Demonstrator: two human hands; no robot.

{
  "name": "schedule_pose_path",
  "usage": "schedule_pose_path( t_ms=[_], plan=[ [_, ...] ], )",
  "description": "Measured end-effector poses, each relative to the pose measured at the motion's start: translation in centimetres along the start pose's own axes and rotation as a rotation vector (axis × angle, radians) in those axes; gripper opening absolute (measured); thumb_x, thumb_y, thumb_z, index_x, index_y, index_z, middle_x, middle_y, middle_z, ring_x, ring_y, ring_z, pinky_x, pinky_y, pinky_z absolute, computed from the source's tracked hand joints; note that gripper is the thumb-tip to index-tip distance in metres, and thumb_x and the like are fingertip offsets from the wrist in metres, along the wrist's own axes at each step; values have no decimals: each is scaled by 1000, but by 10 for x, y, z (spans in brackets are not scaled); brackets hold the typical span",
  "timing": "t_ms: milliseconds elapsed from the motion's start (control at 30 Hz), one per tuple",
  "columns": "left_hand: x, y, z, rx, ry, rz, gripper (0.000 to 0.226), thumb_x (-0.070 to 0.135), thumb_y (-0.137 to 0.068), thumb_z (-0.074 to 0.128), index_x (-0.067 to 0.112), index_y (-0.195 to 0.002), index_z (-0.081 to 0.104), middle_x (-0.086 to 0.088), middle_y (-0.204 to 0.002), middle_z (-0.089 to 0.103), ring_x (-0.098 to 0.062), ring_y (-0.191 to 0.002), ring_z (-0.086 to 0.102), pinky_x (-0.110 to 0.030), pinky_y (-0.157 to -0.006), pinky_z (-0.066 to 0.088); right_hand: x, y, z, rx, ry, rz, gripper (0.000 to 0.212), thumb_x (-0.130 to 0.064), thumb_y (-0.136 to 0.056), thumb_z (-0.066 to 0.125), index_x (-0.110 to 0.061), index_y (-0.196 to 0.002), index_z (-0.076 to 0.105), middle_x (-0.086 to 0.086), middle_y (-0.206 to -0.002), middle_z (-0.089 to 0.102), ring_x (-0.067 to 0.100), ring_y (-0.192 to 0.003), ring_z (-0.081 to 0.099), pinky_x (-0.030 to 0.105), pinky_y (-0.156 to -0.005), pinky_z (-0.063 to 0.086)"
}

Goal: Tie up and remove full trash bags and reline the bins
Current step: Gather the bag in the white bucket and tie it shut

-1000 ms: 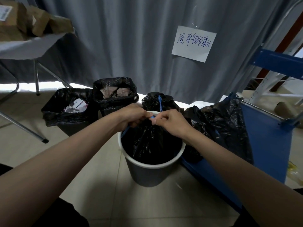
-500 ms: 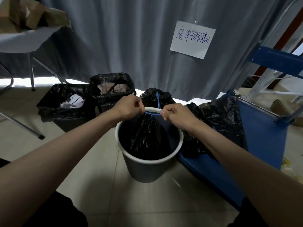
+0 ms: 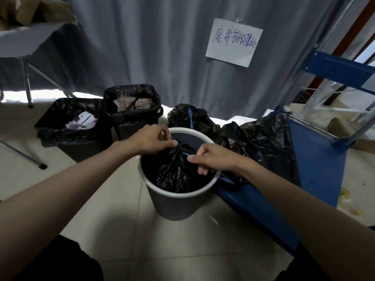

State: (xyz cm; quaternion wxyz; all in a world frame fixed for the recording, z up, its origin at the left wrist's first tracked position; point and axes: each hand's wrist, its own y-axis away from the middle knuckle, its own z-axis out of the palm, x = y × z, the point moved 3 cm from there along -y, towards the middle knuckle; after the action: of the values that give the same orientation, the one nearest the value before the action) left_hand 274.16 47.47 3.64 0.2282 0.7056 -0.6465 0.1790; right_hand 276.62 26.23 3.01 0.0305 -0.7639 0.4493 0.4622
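Observation:
A round grey bin with a white rim (image 3: 174, 207) stands on the tiled floor in front of me. Inside it sits a black trash bag (image 3: 176, 173), its neck gathered and cinched by a blue drawstring (image 3: 185, 153). My left hand (image 3: 151, 139) pinches the gathered top of the bag at the bin's far left rim. My right hand (image 3: 213, 158) pinches the blue drawstring, whose loose end (image 3: 226, 178) trails over the bin's right rim.
Two square bins with black liners (image 3: 69, 126) (image 3: 132, 106) hold rubbish at the left. A tied black bag (image 3: 188, 118) and a larger black bag (image 3: 263, 142) lie behind and to the right, by a blue shelf rack (image 3: 316, 163). Folding table legs (image 3: 26, 86) stand far left.
Both hands dropped lower and moved closer to the bag's neck. The drawstring, stretched taut between the hands before, now sits tight on the gathered neck with its end hanging right.

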Motion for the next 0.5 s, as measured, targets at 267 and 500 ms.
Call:
schedule_pose_path(
  t_ms=[267, 500],
  plan=[
    [14, 0, 10, -38, -18, 56, 31, 40, -67, 86, 30, -92, 71, 13, -79, 65, -8, -79, 64, -35, -86, 53, -8, -26, 27, 65, -117, 16, 18, -8, -94, 63, -12, -84, 48, 11, -68, 70, 20, -55, 65, 27, -51, 53],
    [21, -4, 12, 7, -102, 10, 31, 35, -64, 87, 40, -93, 76, 13, -87, 66, -10, -89, 61, -26, -74, 43, -17, -24, 15, 173, -81, -60, 10, 2, -93, 54, -4, -87, 58, 15, -70, 71, 17, -54, 63, 28, -54, 56]
  ],
)
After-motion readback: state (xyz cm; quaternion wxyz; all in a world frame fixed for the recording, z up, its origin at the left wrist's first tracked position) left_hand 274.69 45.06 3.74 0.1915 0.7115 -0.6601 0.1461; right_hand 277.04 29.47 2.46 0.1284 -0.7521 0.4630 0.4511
